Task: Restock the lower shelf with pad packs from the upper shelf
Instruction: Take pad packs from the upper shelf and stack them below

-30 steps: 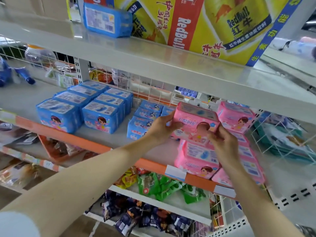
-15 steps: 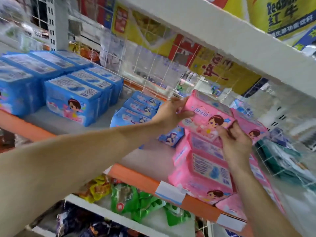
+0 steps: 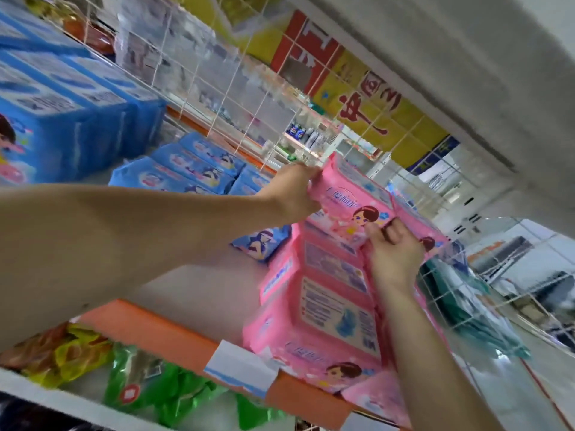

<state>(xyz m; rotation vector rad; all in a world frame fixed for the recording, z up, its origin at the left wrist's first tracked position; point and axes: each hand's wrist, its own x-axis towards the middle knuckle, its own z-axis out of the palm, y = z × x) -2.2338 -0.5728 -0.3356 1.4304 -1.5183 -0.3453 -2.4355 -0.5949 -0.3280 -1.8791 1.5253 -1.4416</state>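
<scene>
Well to the left of the pink stack (image 3: 329, 309) sit the large blue packs (image 3: 65, 119), and just left of the stack lie the small blue packs (image 3: 189, 169), all on the lower shelf (image 3: 155, 331) with its orange front edge. The left hand (image 3: 292, 194) reaches in above the stack's left side, its grip closed round the upper left end of the pink pack (image 3: 348, 203), fingers curled over the far edge. The pack lies tilted on top of the stack, spanning the space between the two grips; whether its underside fully touches the stack cannot be told. Over the stack's right side, the right hand (image 3: 393, 253) pinches the pack's lower right corner, fingertips bent onto the printed face. Above the stack runs the pale underside of the upper shelf (image 3: 466, 76).
</scene>
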